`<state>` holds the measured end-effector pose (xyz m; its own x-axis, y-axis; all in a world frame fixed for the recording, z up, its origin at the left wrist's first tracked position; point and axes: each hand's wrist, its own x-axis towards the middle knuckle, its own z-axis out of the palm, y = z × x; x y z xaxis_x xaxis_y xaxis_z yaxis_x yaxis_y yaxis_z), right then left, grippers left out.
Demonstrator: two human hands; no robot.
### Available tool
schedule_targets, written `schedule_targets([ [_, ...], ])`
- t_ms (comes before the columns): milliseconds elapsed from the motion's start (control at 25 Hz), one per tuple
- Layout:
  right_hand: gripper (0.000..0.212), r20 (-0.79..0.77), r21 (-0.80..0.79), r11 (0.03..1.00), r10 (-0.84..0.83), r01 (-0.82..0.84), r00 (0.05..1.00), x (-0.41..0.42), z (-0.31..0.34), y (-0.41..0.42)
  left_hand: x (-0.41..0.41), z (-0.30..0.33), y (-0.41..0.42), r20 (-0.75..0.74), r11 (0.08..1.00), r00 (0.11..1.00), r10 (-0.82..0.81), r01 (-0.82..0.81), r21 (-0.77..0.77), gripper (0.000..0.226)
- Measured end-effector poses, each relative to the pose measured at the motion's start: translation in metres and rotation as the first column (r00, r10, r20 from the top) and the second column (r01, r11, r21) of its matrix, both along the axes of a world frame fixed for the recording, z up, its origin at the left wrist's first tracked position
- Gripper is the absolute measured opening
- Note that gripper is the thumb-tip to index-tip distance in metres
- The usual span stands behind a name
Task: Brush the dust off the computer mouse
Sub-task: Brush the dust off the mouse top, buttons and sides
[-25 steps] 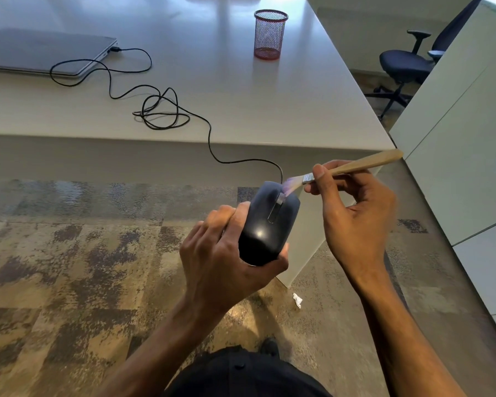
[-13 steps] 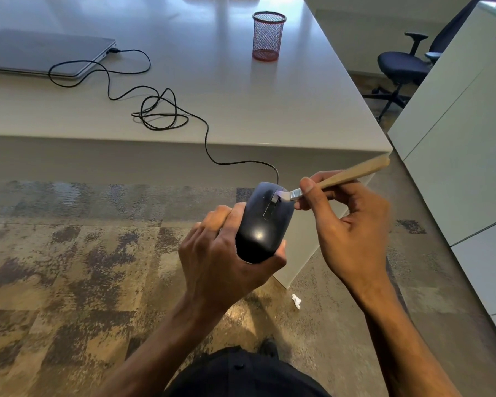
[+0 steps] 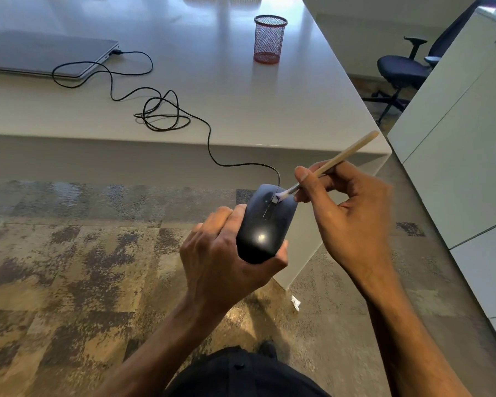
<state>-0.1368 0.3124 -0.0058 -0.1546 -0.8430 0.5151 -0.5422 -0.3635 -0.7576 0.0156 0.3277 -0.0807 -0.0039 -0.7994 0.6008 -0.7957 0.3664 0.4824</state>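
A black wired computer mouse (image 3: 265,224) is held in the air in front of the table, top side up. My left hand (image 3: 226,253) grips it from the left and underneath. My right hand (image 3: 347,216) pinches a small brush with a pale wooden handle (image 3: 341,157). The brush's light bristles (image 3: 279,197) touch the mouse just above its scroll wheel. The mouse's black cable (image 3: 166,116) runs up over the table edge, coils on the tabletop and plugs into a closed grey laptop (image 3: 43,54).
A white table (image 3: 241,116) stands ahead, with a red mesh pen cup (image 3: 269,38) at its far side. White cabinets (image 3: 455,138) stand to the right and a dark office chair (image 3: 401,70) beyond them. A scrap of white paper (image 3: 295,302) lies on the patterned carpet.
The brush has swept from the mouse's front right edge inward to the scroll wheel area, and its handle has tilted steeper. The mouse stays in my left hand.
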Motion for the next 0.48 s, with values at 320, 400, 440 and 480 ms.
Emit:
schedule_targets([
  [320,0.013,0.002,0.011,1.0,0.001,-0.001,1.0,0.0002,-0.0043,-0.0068,0.0011,-0.0016,0.0012,0.009,1.0,1.0,-0.004,0.004,0.001,0.072],
  [400,0.014,-0.017,0.015,0.998,0.053,-0.053,0.998,0.001,-0.0023,-0.0046,0.0017,-0.0022,0.0012,0.011,1.0,1.0,0.001,-0.001,0.005,0.072],
  [440,0.014,-0.025,0.014,0.998,0.068,-0.068,0.997,0.0011,-0.0015,-0.0042,0.0018,-0.0022,0.0009,0.01,1.0,1.0,0.002,-0.002,0.004,0.073],
  [480,0.014,-0.028,0.012,0.997,0.072,-0.071,0.997,0.0011,-0.0012,-0.0042,0.0017,-0.0019,0.0008,0.008,1.0,1.0,0.002,-0.002,0.002,0.073],
])
